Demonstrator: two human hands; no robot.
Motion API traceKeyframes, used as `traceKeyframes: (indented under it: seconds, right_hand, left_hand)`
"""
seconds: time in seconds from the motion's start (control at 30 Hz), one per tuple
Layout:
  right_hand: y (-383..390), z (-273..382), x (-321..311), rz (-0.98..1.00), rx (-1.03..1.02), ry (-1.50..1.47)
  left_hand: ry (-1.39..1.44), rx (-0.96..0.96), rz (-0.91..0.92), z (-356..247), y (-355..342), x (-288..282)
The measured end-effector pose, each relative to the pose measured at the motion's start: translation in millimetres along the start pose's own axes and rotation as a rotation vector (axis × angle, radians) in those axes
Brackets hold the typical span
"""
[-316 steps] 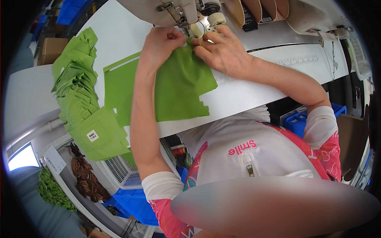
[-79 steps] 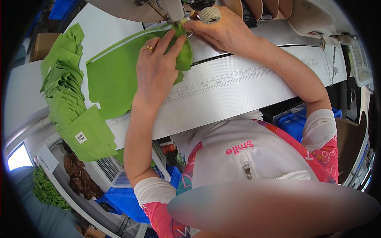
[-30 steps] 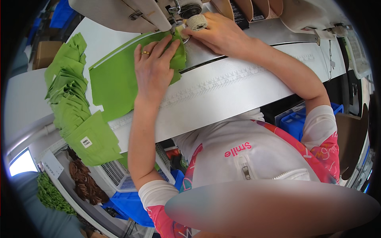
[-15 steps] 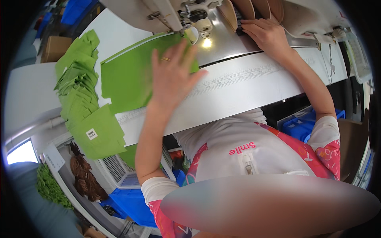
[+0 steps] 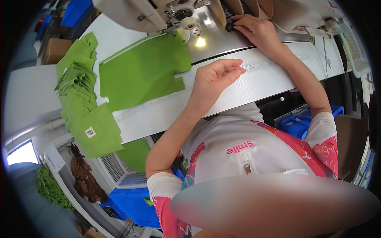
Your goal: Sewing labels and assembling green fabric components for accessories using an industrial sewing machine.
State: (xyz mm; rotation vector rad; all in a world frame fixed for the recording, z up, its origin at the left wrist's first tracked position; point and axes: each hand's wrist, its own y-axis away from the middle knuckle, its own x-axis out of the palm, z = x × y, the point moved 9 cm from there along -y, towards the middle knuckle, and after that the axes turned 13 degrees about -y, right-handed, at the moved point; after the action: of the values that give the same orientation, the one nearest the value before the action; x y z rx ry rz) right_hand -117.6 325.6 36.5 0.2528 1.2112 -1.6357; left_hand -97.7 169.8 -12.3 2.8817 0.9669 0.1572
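A flat green fabric panel (image 5: 143, 69) with a white strip along its far edge lies on the sewing table. That edge runs to the needle area of the sewing machine (image 5: 133, 14). My left hand (image 5: 214, 81) is raised over the table's ruler band, right of the panel, with fingers curled together and nothing visible in them. At the upper right, my right hand (image 5: 262, 35) reaches to a brown divided holder (image 5: 234, 6). Its fingertips close at the edge of a dark printed strip (image 5: 229, 20) there.
A heap of green fabric pieces (image 5: 79, 91) hangs over the table's left edge. Below it stand a white plastic basket (image 5: 119, 170) and a blue bin (image 5: 139, 208). A cardboard box (image 5: 57, 50) sits at the far left, and another blue bin (image 5: 295, 126) lies under the table at right.
My left hand has lifted off the green panel and moved right, its spread fingers curling in. The panel's notched right end now shows. My right hand stays at the holder.
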Motion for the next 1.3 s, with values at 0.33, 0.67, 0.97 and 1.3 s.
traceKeyframes:
  seconds: [0.33,0.67,0.97,1.3]
  right_hand:
    - [42.2,72.2,-12.6,0.050,-0.176,-0.017]
    - [13.4,-33.9,-23.0,0.040,-0.093,0.270]
    - [41.1,85.8,-35.1,-0.139,-0.176,0.105]
    - [48.2,65.7,-66.2,-0.237,-0.105,0.134]
  left_hand:
    - [0.538,-0.124,-0.137,21.5,-35.2,1.0]
    - [0.520,-0.160,-0.092,23.8,-32.3,4.8]
    - [0.562,-0.193,-0.062,27.0,-24.4,12.5]
    - [0.599,-0.199,-0.177,27.9,-6.4,3.3]
